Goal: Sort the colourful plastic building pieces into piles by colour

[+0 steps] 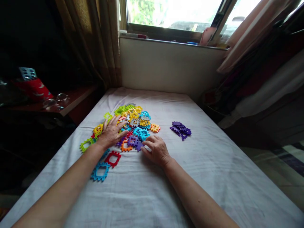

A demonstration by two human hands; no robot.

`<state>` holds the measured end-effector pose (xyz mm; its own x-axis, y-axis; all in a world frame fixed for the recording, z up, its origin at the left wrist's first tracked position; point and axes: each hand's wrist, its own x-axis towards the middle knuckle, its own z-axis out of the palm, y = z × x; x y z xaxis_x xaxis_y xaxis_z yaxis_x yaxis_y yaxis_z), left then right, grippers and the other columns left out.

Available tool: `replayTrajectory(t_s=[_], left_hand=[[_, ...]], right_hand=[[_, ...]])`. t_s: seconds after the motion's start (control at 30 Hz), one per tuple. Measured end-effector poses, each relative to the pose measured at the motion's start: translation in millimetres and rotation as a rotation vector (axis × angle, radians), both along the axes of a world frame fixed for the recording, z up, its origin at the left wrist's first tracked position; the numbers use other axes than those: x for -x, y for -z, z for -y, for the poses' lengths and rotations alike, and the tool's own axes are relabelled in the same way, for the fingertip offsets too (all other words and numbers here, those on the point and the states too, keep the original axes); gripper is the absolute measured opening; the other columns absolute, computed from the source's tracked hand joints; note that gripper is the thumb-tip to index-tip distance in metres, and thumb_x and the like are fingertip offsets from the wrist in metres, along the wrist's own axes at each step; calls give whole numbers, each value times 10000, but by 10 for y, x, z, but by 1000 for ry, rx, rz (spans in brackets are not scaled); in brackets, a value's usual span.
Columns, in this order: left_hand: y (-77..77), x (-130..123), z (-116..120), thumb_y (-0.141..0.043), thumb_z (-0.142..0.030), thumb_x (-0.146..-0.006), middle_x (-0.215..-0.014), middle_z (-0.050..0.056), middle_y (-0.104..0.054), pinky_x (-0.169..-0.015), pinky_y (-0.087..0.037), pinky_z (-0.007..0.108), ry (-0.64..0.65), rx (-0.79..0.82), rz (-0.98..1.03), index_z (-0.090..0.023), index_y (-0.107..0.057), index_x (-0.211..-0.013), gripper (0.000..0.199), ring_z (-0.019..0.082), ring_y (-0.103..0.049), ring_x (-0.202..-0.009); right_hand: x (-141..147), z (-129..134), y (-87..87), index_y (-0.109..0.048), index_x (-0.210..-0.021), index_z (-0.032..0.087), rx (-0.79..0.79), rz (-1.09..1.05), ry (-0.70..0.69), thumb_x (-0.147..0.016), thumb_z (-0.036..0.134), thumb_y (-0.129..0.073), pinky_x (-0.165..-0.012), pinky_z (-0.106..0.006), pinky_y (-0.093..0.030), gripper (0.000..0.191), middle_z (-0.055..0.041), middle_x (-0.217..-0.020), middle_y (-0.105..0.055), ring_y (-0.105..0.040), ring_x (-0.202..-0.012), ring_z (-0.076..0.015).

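Observation:
A heap of colourful plastic interlocking tiles point(135, 123) with notched edges lies on the white sheet. My left hand point(112, 132) rests on the heap's left side, fingers spread. At the heap's near right edge is my right hand point(155, 148), its fingers curled at a purple tile point(139, 145); whether they grip it is hard to see. Beside that lie a purple window tile point(133, 141) and an orange frame tile point(125, 146). Nearer to me are a red frame tile point(113, 159) and a blue one point(100, 172). Apart, to the right, sits a small purple pile point(180, 129).
The sheet-covered surface point(204, 164) reaches back to a wall under a window. On the left stands a brown side table point(78, 103) with eyeglasses point(55, 100) and a red patterned container point(35, 89). Clothes point(268, 85) hang at the right.

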<state>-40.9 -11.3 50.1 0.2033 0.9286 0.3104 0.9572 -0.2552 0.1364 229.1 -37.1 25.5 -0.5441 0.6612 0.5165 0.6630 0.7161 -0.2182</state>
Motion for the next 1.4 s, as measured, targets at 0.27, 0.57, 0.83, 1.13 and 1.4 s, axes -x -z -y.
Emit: replayTrajectory(t_s=[0.27,0.57,0.83,1.13,1.4], left_hand=[[289,639,1056,-629,-783,-682,-1648,114,-265,-1198,-130,608,106,185,-126,-333,-286,-1562,1045,402,-228,-1500],[306,253,529,-531,-709,-825,-1623,170,-300,-1199,-41,627,-12,107,-86,-237,-404,-1514,846,379,-205,-1513],[167,259,197,-413,-622,-919,-1442,132,-566,-1169,-260,559,-79,-112,204,-229,-605,-1316,590,304,-471,-1374],[167,845,220,-439,-467,-934,-1150,148,-729,-1003,-475,426,-207,-526,312,-163,-689,-1056,412,266,-677,-1093],[204,1013,268,-440,-501,-905,-1141,160,-735,-963,-521,410,-411,-491,409,-142,-718,-1095,492,281,-686,-1079]], right_hand=[[141,46,-45,-710,-1033,213,113,164,152,-829,559,-698,-842,-377,-438,402,-104,-1069,-671,-567,-974,-259],[58,-36,62,-729,-909,229,-34,77,79,-957,355,-584,-790,-330,-429,198,-61,-972,-699,-572,-876,-201],[-180,-136,-31,-704,-851,214,-117,-237,105,-1003,299,-468,-800,-285,-473,293,-53,-869,-710,-634,-823,-169],[-1128,-584,145,-668,-757,209,-136,-354,765,-942,385,-382,-804,-342,-465,384,-96,-822,-683,-592,-824,-224],[-1456,-653,295,-738,-948,151,-108,-360,1065,-890,378,-441,-870,-429,-454,379,-166,-1011,-682,-581,-964,-292]])
